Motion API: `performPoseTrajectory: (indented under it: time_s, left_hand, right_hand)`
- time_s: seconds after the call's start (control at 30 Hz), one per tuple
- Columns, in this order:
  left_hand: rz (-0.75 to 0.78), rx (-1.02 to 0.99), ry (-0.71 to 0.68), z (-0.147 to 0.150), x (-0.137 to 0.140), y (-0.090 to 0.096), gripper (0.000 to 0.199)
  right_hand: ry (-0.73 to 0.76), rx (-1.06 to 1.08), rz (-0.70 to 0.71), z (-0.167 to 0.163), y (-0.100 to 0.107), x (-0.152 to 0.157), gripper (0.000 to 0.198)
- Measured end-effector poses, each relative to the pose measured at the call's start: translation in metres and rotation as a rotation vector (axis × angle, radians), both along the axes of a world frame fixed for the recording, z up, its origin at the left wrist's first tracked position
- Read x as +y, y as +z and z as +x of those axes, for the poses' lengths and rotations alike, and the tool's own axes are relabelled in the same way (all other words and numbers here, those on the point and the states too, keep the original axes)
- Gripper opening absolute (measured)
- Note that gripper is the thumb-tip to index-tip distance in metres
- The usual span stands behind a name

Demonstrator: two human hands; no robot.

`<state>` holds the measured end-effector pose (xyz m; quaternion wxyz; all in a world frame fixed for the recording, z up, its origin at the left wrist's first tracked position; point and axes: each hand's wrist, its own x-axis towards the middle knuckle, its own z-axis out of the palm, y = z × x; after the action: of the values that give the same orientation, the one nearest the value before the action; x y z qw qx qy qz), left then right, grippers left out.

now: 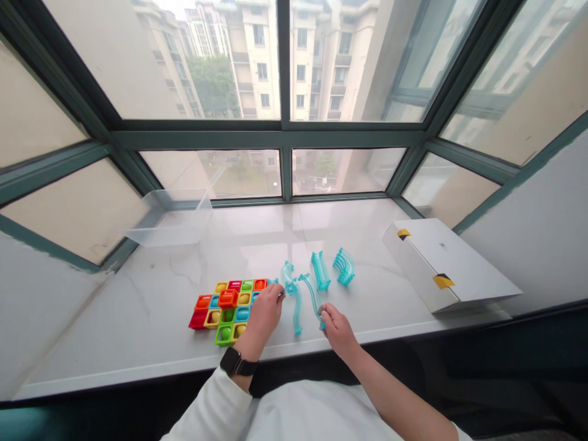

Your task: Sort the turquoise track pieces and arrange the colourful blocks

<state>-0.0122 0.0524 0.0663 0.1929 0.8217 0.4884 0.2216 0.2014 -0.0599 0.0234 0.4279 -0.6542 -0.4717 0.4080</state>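
Note:
My right hand (339, 329) grips the near end of a thin, curved, translucent teal track piece (311, 295), which slants up and away to the left. My left hand (267, 311), with a black watch on its wrist, is closed at the fingertips beside the other teal pieces. What those fingers pinch is too small to make out. A teal curved piece (298, 311) lies between the hands, touching or close to a shorter teal piece (288, 274). Left of my left hand lie several colourful square blocks (228, 316) in a flat cluster, with an orange block (228, 298) raised on top.
Farther back lie a straight teal channel (320, 271) and a bent teal channel (344, 267). A clear plastic bin (165, 236) stands at the back left. On the right is a white box (452, 263) with yellow-black tabs. Windows surround the white marble sill (105, 334).

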Motion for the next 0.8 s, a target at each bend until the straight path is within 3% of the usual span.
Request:
performPoseTrajectory:
  time_s: [0.17, 0.4, 0.57, 0.63, 0.8]
  left_hand:
    - [0.001, 0.025, -0.071, -0.01, -0.008, -0.004, 0.019]
    - [0.017, 0.059, -0.124, -0.017, -0.011, -0.02, 0.039]
    - [0.018, -0.025, -0.108, -0.014, -0.02, -0.013, 0.027]
    - [-0.056, -0.142, -0.072, -0.008, -0.027, -0.006, 0.021]
    - [-0.339, -0.411, -0.035, 0.013, -0.048, 0.012, 0.037]
  right_hand:
    - [0.008, 0.035, -0.031, -0.004, -0.005, 0.003, 0.025]
    - [0.089, -0.013, -0.115, -0.015, -0.008, 0.001, 0.025]
    - [0.107, -0.081, -0.061, -0.014, 0.0, 0.004, 0.025]
    - [0.118, -0.114, -0.019, -0.013, 0.006, 0.006, 0.024]
    - [0.119, -0.098, 0.077, -0.016, 0.025, 0.014, 0.021]
